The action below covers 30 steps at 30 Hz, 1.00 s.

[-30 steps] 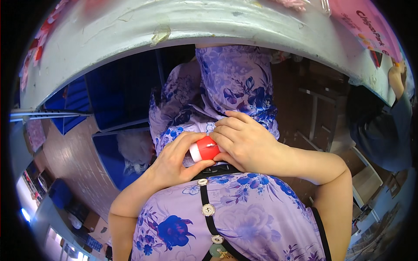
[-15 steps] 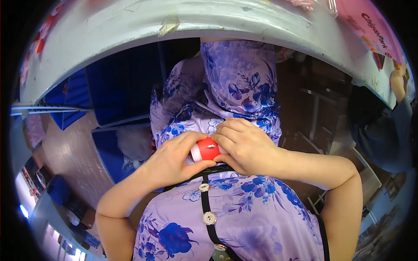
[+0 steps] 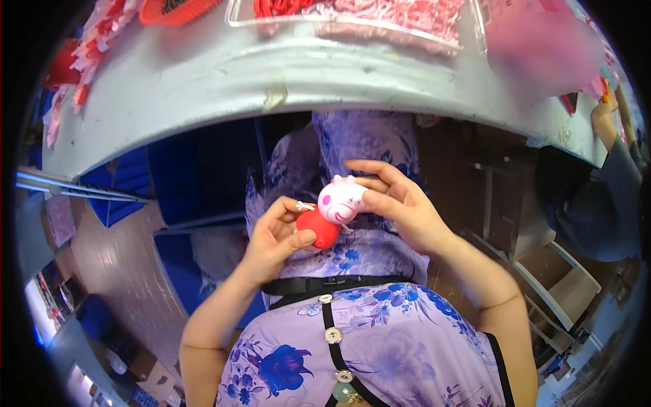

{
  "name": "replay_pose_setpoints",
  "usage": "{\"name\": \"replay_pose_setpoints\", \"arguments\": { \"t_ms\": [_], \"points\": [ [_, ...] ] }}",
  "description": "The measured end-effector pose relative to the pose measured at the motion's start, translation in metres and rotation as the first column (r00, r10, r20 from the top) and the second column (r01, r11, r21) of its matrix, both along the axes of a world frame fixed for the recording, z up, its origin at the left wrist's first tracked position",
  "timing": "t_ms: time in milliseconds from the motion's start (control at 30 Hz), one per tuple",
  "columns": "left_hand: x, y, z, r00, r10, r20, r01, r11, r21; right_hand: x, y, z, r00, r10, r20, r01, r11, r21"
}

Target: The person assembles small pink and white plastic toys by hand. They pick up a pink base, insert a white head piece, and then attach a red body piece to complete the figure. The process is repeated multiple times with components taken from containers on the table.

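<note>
A toy pig figurine (image 3: pixel 331 211) with a pale pink head and a red body is held over my lap, tilted, its head up and to the right. My left hand (image 3: pixel 273 241) pinches the red body between thumb and fingers, beside one small pale arm. At the snout side of the head, my right hand (image 3: pixel 401 203) has its thumb on the toy and a finger behind it, while the index finger stretches out. The toy's back is hidden.
Along the pale table's edge (image 3: pixel 203 108) ahead stand a clear tray (image 3: pixel 237 22) of red and pink pieces and an orange-red basket (image 3: pixel 152 17). A blurred pink shape (image 3: pixel 546 51) is at right, near another person's hand (image 3: pixel 603 121). Blue bins (image 3: pixel 178 261) stand below left.
The toy has risen from my waist and turned, so its face now shows. My right hand has shifted from covering it to its head. The view has tilted up, showing more tabletop.
</note>
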<state>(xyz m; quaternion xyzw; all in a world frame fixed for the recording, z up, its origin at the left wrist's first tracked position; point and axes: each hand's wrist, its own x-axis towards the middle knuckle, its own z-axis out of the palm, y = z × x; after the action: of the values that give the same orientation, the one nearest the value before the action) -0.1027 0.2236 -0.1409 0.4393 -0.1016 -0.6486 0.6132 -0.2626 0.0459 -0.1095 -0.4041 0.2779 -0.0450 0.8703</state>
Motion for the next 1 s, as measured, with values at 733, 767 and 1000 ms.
{"name": "replay_pose_setpoints", "arguments": {
  "t_ms": [733, 767, 1000],
  "points": [
    [-0.040, -0.060, 0.001, 0.959, -0.138, 0.247, 0.130, 0.990, 0.050, 0.000, 0.014, -0.038, 0.900, -0.432, 0.053, 0.435, 0.897, -0.080],
    [-0.040, -0.060, 0.001, 0.955, -0.145, 0.257, 0.135, 0.989, 0.056, 0.000, 0.013, -0.038, 0.901, -0.431, 0.054, 0.434, 0.899, -0.064],
    [-0.030, -0.063, 0.006, 0.932, -0.287, 0.220, 0.282, 0.958, 0.055, -0.008, 0.012, -0.025, 0.907, -0.385, 0.170, 0.410, 0.899, -0.153]
  ]
}}
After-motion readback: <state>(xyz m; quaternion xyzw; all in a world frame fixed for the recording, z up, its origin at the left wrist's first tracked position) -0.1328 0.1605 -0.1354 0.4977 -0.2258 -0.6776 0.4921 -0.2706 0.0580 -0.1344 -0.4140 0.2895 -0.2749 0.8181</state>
